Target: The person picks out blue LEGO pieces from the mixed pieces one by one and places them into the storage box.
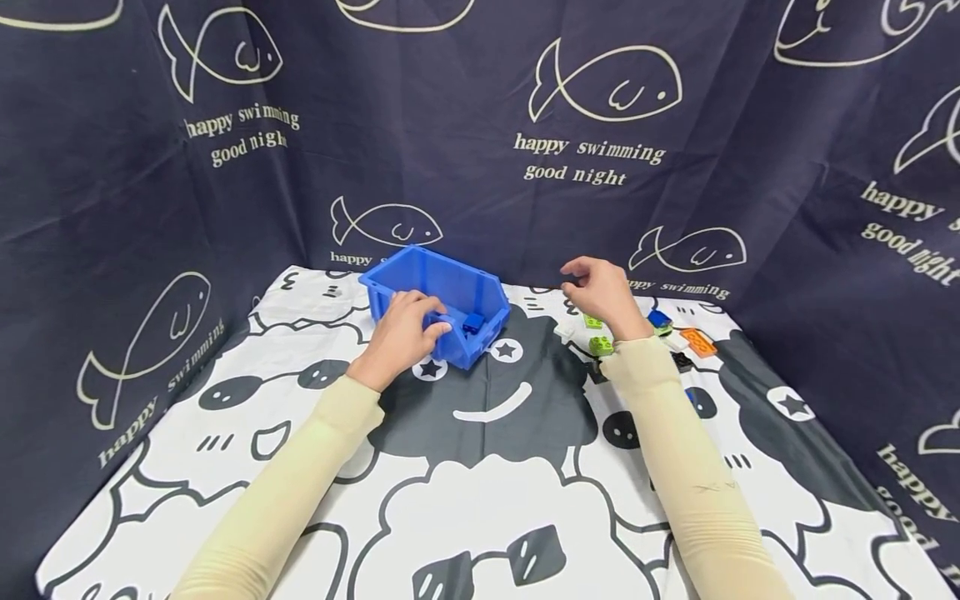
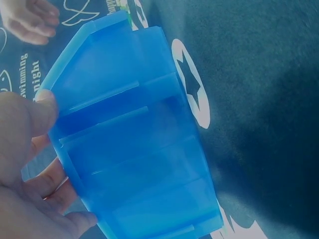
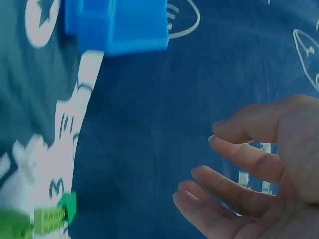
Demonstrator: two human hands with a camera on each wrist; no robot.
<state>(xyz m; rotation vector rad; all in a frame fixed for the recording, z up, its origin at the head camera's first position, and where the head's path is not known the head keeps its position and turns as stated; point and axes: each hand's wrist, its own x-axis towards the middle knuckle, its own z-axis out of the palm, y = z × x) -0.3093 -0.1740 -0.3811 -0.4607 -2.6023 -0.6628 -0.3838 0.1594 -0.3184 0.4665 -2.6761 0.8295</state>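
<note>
Blue bin (image 1: 431, 279): I am seeing it on the far part of the tablecloth (image 1: 487, 508), left of centre, its low front facing right.
Blue brick (image 1: 473, 322): it is lying inside the bin, near that front.
Left hand (image 1: 405, 329): it is gripping the rim of the near wall, thumb and fingers closing on the plastic.
Right hand (image 1: 600, 292): it is hovering right of the bin, well apart from it; fingers are curving loosely, thumb and forefinger nearly meeting, and I am seeing nothing in its hold.
Green bricks (image 1: 600, 346): two are resting below and near the right hand, a white piece (image 1: 564, 331) lying just beside them.
Orange brick (image 1: 698, 342): it is lying farther right, near a black piece (image 1: 682, 361).
Dark curtain (image 1: 465, 108): it is hanging behind everything, showing fish outlines and lettering.
</note>
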